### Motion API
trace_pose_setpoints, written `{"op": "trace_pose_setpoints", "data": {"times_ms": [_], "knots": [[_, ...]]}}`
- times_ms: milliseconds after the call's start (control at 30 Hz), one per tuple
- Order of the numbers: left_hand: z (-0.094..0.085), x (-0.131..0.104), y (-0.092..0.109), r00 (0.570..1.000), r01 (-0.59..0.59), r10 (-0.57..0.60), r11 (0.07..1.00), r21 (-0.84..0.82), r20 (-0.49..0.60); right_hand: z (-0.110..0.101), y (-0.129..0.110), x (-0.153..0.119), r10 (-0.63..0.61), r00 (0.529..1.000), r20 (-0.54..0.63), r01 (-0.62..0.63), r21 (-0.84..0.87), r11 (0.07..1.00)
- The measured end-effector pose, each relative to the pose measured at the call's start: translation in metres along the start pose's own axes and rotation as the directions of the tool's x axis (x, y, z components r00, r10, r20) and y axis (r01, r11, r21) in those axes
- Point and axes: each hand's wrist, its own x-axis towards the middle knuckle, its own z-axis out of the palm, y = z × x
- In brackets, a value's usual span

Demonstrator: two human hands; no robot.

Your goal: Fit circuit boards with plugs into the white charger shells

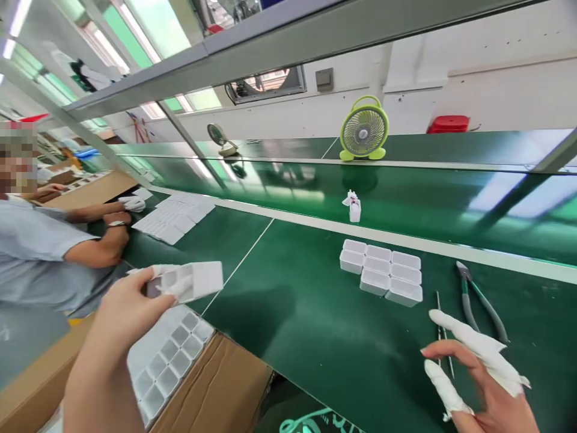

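Note:
My left hand (121, 313) grips a row of small white boxes (207, 279) between thumb and fingers, above an open carton at the table's left edge. How the boxes are joined is partly hidden by the fingers. White wrapping covers some fingers and the thumb of my right hand (484, 376), which is open with thumb and fingers apart. Beside it lie thin metal tweezers (451, 361), partly behind the fingers. Green-handled cutting pliers (471, 294) rest just beyond. Several white open boxes (376, 264) stand grouped at mid-table.
The cardboard carton (225, 385) at lower left holds several white boxes (169, 361). A small white item (354, 207) sits on the far green strip, below a green fan (364, 129). At left, a co-worker (40, 252) sits near flat white pieces (175, 216).

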Motion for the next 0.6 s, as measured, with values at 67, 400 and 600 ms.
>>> {"op": "trace_pose_setpoints", "data": {"times_ms": [67,400,600], "knots": [[-0.002,-0.015,0.043,0.974,-0.217,0.223,0.971,-0.103,0.051,-0.003,-0.006,0.008,-0.084,0.996,-0.022,0.084,0.028,0.996],[0.037,-0.080,0.218,0.228,-0.872,0.917,0.342,-0.350,0.329,-0.005,-0.011,0.016,-0.046,0.996,-0.075,0.056,0.142,0.988],[0.055,-0.058,0.241,-0.092,-0.917,0.925,0.065,-0.393,0.368,-0.007,-0.010,0.015,-0.064,0.997,-0.034,0.068,0.130,0.989]]}}
